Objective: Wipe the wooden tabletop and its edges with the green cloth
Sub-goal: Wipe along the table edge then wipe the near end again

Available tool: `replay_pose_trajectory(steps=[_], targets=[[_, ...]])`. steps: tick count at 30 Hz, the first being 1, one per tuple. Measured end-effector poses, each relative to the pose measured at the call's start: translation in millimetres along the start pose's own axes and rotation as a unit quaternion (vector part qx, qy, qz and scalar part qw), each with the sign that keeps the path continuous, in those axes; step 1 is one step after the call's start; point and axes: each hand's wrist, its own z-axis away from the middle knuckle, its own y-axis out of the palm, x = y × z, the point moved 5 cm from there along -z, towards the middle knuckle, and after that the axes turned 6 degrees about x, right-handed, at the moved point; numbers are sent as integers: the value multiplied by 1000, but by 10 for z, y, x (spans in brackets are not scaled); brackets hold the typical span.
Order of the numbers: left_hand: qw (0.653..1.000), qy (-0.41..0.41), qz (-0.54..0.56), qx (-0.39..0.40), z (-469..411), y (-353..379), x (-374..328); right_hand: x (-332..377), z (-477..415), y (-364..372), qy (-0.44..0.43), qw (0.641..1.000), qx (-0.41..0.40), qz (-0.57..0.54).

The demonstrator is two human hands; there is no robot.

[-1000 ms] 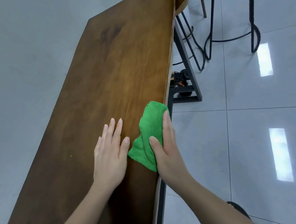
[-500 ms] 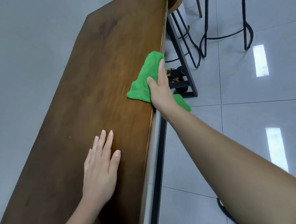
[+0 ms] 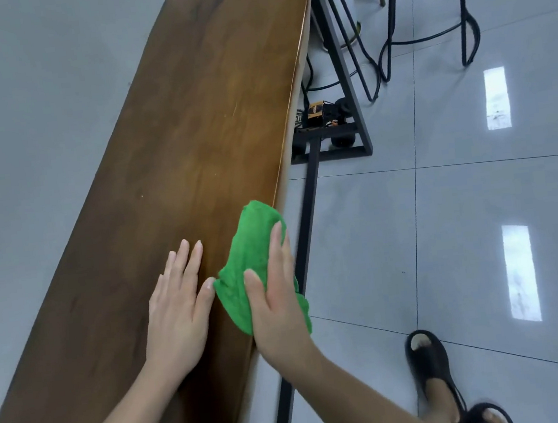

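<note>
A long, narrow wooden tabletop (image 3: 192,124) runs away from me toward the upper right. The green cloth (image 3: 250,259) lies bunched on its right edge and hangs a little over the side. My right hand (image 3: 275,301) presses on the cloth, thumb on the tabletop side and fingers along the edge. To the left of the cloth, my left hand (image 3: 180,304) rests flat on the wood with its fingers spread, its thumb touching the cloth.
Black metal table legs and a floor bar (image 3: 308,204) run under the right edge. Stools with black wire frames (image 3: 391,44) stand at the far right on the glossy grey tiles. A small black and yellow device (image 3: 317,112) sits under the table. A sandalled foot (image 3: 431,360) stands at the lower right.
My right hand has pulled the cloth back along the right edge toward me, from far up the table to beside my left hand. The left hand stayed flat on the wood.
</note>
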Motion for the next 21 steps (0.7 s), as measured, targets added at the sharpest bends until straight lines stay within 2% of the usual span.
replay_pose_trajectory(steps=[6, 11, 16, 21], targets=[[1000, -4, -1, -6, -38, -30, -38, 79, -405, -134, 4, 1000, 5, -11], [1000, -5, 0, -16, -49, -15, -7, 245, -1132, -434, -11, 1000, -17, 14], [1000, -6, 7, -16, -60, -10, -9, 460, -1813, -739, 14, 999, -34, 14], [1000, -8, 10, -16, -32, -11, -31, 498, -1812, -752, 4, 999, -41, 20]])
